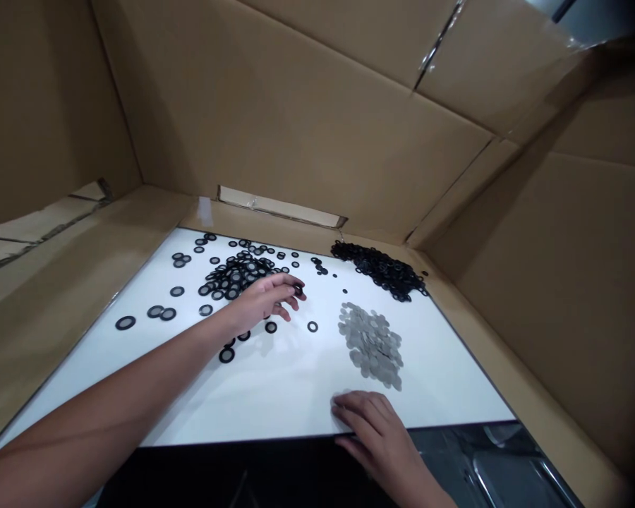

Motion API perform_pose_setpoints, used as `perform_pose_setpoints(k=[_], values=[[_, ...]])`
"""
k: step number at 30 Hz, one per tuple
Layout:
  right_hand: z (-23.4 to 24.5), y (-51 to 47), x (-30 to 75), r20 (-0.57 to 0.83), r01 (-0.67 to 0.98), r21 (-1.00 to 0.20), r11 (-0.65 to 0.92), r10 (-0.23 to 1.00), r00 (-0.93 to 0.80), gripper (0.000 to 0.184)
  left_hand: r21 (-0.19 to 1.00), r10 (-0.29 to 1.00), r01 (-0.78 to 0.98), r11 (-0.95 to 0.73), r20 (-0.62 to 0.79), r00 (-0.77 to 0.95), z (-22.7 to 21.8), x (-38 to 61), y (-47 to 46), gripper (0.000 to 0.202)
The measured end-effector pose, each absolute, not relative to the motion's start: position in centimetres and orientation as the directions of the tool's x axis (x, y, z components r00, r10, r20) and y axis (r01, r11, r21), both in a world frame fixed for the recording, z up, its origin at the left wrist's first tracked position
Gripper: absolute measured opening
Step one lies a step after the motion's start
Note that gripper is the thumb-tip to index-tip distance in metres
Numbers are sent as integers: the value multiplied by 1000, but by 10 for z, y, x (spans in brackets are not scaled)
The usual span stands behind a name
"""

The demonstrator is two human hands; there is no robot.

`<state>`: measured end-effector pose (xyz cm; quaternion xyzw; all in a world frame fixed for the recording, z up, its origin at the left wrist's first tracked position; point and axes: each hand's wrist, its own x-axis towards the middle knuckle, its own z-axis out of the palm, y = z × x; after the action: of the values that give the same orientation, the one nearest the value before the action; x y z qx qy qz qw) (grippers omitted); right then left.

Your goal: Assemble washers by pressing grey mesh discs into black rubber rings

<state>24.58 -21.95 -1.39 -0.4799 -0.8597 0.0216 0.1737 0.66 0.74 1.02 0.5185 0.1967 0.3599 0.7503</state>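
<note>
Three cardboard walls [296,120] rise around everything on my feed from the head camera, with flaps folded and taped near the top corners. Inside them lies a white board [254,402], its far edge at 12 o'clock against the back wall. Past its near edge, at 5 o'clock, something dark with shiny metal rims [508,473] shows, too dim for me to name.

On the board I count three groups. A heap of black rings [238,276] with grey centres sits at 11 o'clock, and more of them lie scattered from 9 o'clock round to the middle. At 1 o'clock, banked against the back edge, is a tight pile of thinner black washers [378,269]. At 3 o'clock, a flat spread of grey discs [370,344] overlaps itself.

My view of the left hand [264,300] shows it reaching in from 7 o'clock to the middle, just in front of the heap, pinching one ring [298,289] between thumb and fingertips. The right hand [373,430] lies at 5 o'clock on the board's near edge, fingers together and gently curled, near the grey discs but apart from them, holding nothing I can see.
</note>
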Motion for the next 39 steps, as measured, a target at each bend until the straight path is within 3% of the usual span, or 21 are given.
perform_pose_setpoints(k=[2,6,10,14,20,24,32,39], values=[[-17,-222,246,324,796,-218,564,811,-486,28,896,776,-382,226,71,626,12,4,11,30],[-18,-226,247,338,764,-253,593,795,-504,29,854,789,-446,267,72,610,16,2,13,26],[-6,-213,245,421,731,-409,547,823,-381,21,849,758,-448,278,93,646,17,4,9,24],[31,-157,232,447,694,-569,441,874,-189,8,880,740,-387,275,63,670,17,5,7,25],[72,-48,204,435,607,-620,496,862,-260,8,925,741,-312,218,51,669,12,3,12,29],[60,-20,198,397,546,-665,510,860,-320,10,936,750,-290,198,46,660,9,2,13,32],[32,-25,198,350,452,-775,442,895,-275,9,975,713,-163,154,4,702,9,7,9,39],[24,-26,192,372,312,-845,434,897,-238,14,980,699,-189,68,88,710,9,5,9,39]])
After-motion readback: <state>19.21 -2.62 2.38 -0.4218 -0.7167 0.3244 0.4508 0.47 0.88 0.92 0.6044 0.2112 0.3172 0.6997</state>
